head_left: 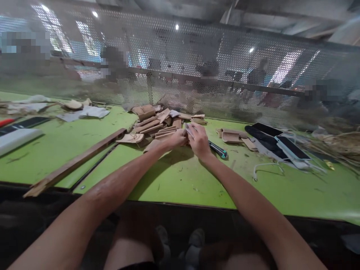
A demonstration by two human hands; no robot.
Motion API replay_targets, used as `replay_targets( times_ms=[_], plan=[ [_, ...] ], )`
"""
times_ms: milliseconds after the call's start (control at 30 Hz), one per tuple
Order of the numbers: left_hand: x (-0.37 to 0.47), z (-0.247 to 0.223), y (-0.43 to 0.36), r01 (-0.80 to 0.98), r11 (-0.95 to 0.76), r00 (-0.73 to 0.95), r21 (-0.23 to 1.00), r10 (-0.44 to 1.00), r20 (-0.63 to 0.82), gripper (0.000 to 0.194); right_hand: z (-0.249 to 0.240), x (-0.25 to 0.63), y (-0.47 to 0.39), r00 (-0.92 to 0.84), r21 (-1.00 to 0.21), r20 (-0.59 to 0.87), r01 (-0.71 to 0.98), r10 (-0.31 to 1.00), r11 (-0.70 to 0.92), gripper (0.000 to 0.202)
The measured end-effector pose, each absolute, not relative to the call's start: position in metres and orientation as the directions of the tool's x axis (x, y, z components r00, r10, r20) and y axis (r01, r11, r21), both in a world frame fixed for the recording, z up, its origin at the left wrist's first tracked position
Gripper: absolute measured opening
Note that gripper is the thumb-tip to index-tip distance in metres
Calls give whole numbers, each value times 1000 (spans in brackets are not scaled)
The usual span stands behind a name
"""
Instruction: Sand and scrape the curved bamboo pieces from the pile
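My left hand point(179, 138) and my right hand point(199, 140) meet over the green table point(180, 180), close to a pile of brown curved pieces point(149, 125). The left fingers are closed round something mostly hidden, perhaps a brown piece. My right hand is closed too, with a small greyish item point(189, 129) at its fingers that is too small to name. A utility knife point(218, 149) with a black and teal handle lies just right of the right hand. More curved brown pieces point(232, 136) rest farther right.
A long wooden strip point(75, 162) lies at the left, beside white blocks point(19, 139) and paper point(87, 112). Phones point(293, 147), a black glove-like item point(264, 140) and a white cable point(268, 164) are at the right. Perforated mesh point(180, 63) stands behind, with people beyond.
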State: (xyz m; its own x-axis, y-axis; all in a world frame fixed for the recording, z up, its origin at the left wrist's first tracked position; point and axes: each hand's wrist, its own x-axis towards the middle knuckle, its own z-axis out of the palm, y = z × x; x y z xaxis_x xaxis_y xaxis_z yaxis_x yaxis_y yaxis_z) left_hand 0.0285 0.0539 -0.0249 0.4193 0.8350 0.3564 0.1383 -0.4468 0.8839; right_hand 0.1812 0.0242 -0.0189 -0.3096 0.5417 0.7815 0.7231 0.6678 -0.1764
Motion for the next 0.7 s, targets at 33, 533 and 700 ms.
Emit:
replay_targets(
  times_ms=[33,533,700],
  plan=[
    [28,-24,54,167,-453,430,875,833,349,5,-20,180,25,-313,-177,786,712,534,679,43],
    [44,-13,32,159,-575,368,803,789,492,15,-8,171,3,-354,-148,781,695,514,703,52],
    [39,-12,36,228,-511,464,829,805,368,7,-17,174,12,-262,-262,801,655,539,708,54]
  ],
)
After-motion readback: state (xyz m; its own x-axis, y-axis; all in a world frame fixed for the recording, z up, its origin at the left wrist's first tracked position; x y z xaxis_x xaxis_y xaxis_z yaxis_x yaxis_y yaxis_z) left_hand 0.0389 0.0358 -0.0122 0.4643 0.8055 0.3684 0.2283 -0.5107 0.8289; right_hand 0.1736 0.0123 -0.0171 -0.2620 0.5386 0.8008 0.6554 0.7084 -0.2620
